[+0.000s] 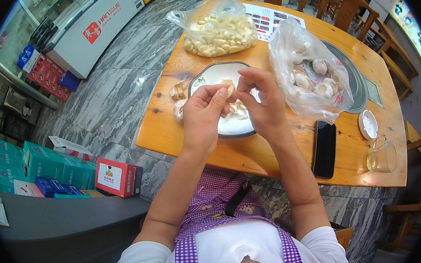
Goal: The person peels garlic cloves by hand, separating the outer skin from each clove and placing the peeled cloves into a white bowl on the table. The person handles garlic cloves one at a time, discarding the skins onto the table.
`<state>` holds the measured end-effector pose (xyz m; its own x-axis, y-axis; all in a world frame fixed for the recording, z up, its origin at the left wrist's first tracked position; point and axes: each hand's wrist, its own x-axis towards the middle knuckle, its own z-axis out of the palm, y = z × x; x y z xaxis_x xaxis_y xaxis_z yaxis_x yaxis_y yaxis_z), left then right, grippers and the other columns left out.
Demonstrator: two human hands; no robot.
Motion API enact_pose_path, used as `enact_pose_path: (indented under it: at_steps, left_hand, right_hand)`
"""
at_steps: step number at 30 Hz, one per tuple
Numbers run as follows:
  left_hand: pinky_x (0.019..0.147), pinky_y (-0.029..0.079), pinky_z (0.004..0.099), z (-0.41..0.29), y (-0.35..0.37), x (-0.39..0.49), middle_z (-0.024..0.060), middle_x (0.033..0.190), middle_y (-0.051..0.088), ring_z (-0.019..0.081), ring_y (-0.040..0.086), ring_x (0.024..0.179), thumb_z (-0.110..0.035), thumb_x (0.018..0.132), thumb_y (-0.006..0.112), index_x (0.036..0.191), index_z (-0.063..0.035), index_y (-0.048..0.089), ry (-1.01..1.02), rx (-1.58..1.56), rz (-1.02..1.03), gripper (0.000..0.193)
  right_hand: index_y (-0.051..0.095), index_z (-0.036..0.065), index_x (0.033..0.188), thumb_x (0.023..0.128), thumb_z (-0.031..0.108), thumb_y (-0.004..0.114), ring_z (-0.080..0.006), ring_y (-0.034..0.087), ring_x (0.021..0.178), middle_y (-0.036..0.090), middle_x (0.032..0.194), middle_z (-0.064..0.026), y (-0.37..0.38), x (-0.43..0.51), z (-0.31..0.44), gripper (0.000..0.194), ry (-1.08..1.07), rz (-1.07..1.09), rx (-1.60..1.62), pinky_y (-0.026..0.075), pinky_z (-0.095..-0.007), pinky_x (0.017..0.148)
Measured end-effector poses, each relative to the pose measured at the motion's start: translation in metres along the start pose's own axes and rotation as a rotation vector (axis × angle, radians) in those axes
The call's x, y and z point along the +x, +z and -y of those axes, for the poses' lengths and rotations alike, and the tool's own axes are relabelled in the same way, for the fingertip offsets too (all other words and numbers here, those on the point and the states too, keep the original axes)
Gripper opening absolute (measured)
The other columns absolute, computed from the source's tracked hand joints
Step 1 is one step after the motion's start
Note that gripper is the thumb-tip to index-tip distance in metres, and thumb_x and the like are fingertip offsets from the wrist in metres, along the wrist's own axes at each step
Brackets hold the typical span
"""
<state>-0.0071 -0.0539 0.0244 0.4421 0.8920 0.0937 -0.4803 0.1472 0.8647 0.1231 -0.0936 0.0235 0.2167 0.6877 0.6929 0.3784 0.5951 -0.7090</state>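
Note:
Between my fingertips, above a white plate with a dark rim (242, 131), is a pale garlic clove (230, 91). My left hand (208, 111) grips it between thumb and fingers. The thumb and forefinger of my right hand (260, 99) pinch at its right side; whether they hold the clove or a bit of skin is hidden. Garlic skins (238, 111) lie on the plate under my hands. Left of the plate are a garlic bulb (178, 111) and brownish skins (178, 91). Behind it stands a clear plastic bag of peeled cloves (221, 36); an open bag of whole garlic bulbs (319, 67) lies at the right.
On the wooden table (165, 124), a black phone (324, 149), a white ashtray (368, 125) and a glass mug (381, 158) sit at the right. A round grey tray (356, 77) lies partly under the bulb bag. A dark counter (71, 215) with boxes is at the left.

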Motion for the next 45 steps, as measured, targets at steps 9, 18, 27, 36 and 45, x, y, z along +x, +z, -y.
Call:
enact_pose_path:
  at_steps: [9,18,27,36,45]
  left_hand:
    - [0.058,0.041,0.0168,-0.003,0.000,0.000,0.0068,0.080,0.063,0.0061,0.050,0.063,-0.010,0.088,0.058,0.097,0.0025,0.058,0.036,0.076,-0.015,0.015]
    - [0.058,0.040,0.0166,-0.004,0.002,-0.003,0.0062,0.080,0.063,0.0055,0.049,0.063,-0.010,0.088,0.058,0.097,0.0024,0.058,0.047,0.127,-0.025,0.015]
    - [0.056,0.039,0.0162,0.000,-0.002,-0.001,0.0050,0.080,0.062,0.0051,0.049,0.062,-0.010,0.088,0.057,0.096,0.0018,0.059,0.019,0.106,-0.061,0.014]
    - [0.059,0.041,0.0184,-0.009,-0.004,0.001,0.0041,0.080,0.060,0.0061,0.050,0.065,-0.010,0.087,0.058,0.097,0.0013,0.058,-0.063,0.089,-0.012,0.015]
    - [0.063,0.044,0.0201,0.005,-0.012,0.016,0.0058,0.083,0.058,0.0088,0.054,0.069,-0.006,0.088,0.056,0.100,-0.0005,0.056,-0.015,-0.268,-0.052,0.013]
  right_hand:
    - [0.045,0.003,0.118,0.074,-0.012,0.061,-0.0116,0.055,0.076,0.054,0.083,-0.0054,0.003,0.001,0.000,0.049,-0.021,0.028,0.013,0.048,-0.0252,0.068]
    - [0.045,0.003,0.115,0.075,-0.012,0.060,-0.0156,0.056,0.072,0.055,0.078,-0.0068,0.002,0.000,0.000,0.045,-0.020,0.016,-0.019,0.047,-0.0273,0.068]
    - [0.043,0.002,0.119,0.075,-0.011,0.061,-0.0130,0.054,0.074,0.053,0.081,-0.0063,0.002,-0.001,-0.004,0.049,-0.056,0.016,-0.020,0.047,-0.0260,0.070]
    - [0.044,0.003,0.120,0.078,-0.007,0.062,-0.0165,0.057,0.077,0.056,0.082,-0.0076,-0.003,0.002,0.009,0.047,-0.003,0.073,-0.108,0.047,-0.0283,0.070]
    - [0.045,0.004,0.119,0.077,-0.007,0.062,-0.0155,0.056,0.074,0.055,0.081,-0.0068,0.002,-0.003,0.005,0.047,0.020,0.123,-0.074,0.047,-0.0268,0.067]
